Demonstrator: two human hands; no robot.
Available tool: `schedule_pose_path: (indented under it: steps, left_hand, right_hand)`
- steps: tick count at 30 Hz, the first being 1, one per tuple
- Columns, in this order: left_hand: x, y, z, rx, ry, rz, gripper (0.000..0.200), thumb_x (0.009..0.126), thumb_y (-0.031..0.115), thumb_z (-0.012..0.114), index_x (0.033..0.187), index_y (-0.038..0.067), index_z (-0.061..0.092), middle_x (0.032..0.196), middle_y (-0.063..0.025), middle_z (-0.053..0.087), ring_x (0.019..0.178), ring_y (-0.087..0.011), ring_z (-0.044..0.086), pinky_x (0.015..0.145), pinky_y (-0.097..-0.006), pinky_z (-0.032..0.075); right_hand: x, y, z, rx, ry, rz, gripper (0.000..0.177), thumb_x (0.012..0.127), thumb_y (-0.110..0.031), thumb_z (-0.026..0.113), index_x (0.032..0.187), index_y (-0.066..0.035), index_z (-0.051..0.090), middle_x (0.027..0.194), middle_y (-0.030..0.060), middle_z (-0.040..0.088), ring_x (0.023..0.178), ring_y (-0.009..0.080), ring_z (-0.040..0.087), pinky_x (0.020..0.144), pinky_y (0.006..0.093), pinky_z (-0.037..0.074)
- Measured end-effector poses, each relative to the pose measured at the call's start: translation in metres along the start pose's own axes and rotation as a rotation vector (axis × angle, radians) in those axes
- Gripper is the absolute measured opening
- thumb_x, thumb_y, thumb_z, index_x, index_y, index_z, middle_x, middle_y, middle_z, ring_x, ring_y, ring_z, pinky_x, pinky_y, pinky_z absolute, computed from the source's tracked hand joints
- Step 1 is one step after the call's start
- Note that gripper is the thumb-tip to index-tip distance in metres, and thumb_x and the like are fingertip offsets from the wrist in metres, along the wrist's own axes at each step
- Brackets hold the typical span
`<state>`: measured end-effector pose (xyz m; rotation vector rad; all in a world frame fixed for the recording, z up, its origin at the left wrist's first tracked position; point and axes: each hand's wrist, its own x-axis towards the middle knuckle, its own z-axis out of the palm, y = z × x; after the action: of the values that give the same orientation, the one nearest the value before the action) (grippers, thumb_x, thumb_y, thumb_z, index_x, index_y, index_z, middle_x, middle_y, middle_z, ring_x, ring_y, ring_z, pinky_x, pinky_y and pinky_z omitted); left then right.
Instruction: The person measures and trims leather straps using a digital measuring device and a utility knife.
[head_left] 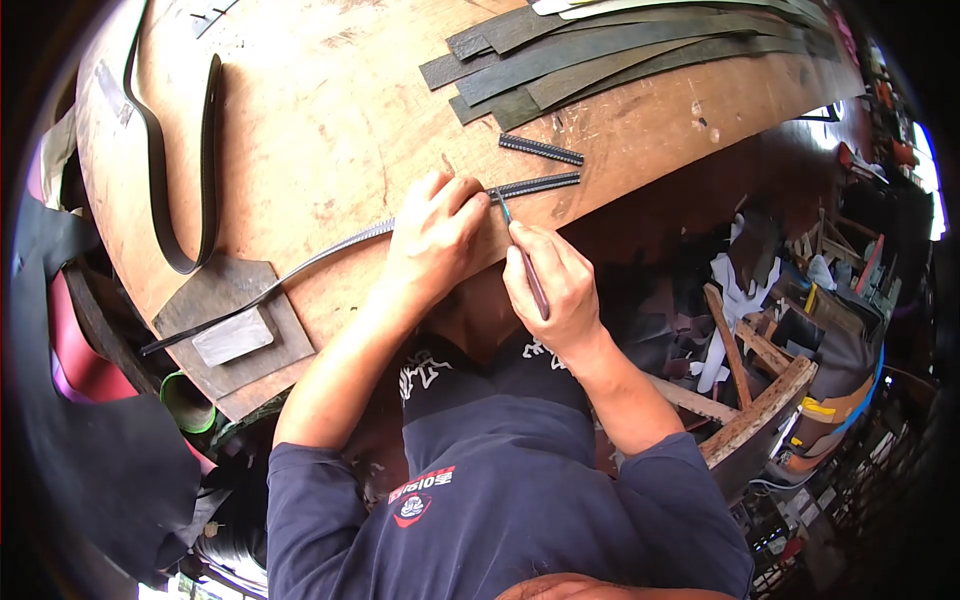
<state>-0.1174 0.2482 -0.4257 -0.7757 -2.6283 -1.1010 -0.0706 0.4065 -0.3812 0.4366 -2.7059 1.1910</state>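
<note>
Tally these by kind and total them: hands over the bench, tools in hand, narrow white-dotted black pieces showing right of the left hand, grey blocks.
Hands: 2, the left hand and the right hand
Brown-handled tool: 1
White-dotted pieces: 2, the loose piece and the piece by the tool's tip
Grey block: 1
Total: 6

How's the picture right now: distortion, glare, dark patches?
Head view: strong fisheye bows the brown wooden tabletop, corners black; head view: tabletop brightly lit, white glare at right border; head view: deep shadow past the tabletop's lower-right edge; head view: tip of the thin dark-handled tool too small to judge focus.
</note>
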Motion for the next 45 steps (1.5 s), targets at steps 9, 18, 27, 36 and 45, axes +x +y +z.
schedule_pose_path:
  steps: [9,18,27,36,45]
  left_hand:
    - [0.005,0.004,0.001,-0.061,0.027,-0.065,0.021,0.063,-0.002,0.065,0.083,0.003,0.062,0.089,-0.0096,0.06,0.078,-0.0287,0.055,0.071,-0.0376,0.045]
    - [0.003,0.002,0.002,0.012,0.024,0.008,0.024,0.063,0.007,0.068,0.086,0.003,0.062,0.091,-0.0074,0.058,0.081,-0.0254,0.053,0.072,-0.0375,0.044]
    - [0.006,0.002,0.004,-0.002,0.04,-0.013,0.023,0.06,0.005,0.068,0.083,0.005,0.063,0.09,-0.0051,0.06,0.082,-0.0229,0.055,0.07,-0.0363,0.042]
    - [0.003,0.001,0.002,0.017,0.009,-0.017,0.02,0.062,0.007,0.067,0.082,0.005,0.063,0.091,-0.0062,0.06,0.082,-0.0238,0.055,0.069,-0.0369,0.042]
    - [0.014,0.011,-0.022,0.091,-0.165,-0.03,0.024,0.067,0.003,0.061,0.091,0.006,0.065,0.091,-0.0075,0.06,0.084,-0.0268,0.055,0.069,-0.0359,0.041]
  right_hand:
    - [0.0,0.0,-0.002,-0.005,-0.022,0.002,0.021,0.08,0.001,0.059,0.1,0.008,0.058,0.091,0.0228,0.063,0.082,0.0365,0.064,0.072,0.039,0.054]
    - [0.002,-0.001,-0.002,-0.001,-0.025,0.008,0.022,0.079,0.001,0.059,0.1,0.008,0.058,0.09,0.0229,0.062,0.082,0.037,0.064,0.071,0.0386,0.054]
    - [0.007,0.008,0.009,-0.069,0.011,-0.048,0.022,0.076,0.004,0.061,0.098,0.007,0.058,0.087,0.0221,0.062,0.077,0.0352,0.064,0.067,0.0373,0.055]
    - [-0.001,0.007,0.006,-0.052,0.038,-0.052,0.023,0.075,0.005,0.061,0.097,0.007,0.058,0.086,0.0201,0.062,0.076,0.0343,0.064,0.067,0.0368,0.055]
    - [0.009,-0.004,-0.002,0.02,-0.004,0.05,0.018,0.078,0.003,0.06,0.095,0.006,0.058,0.084,0.0207,0.062,0.076,0.0356,0.063,0.067,0.0392,0.054]
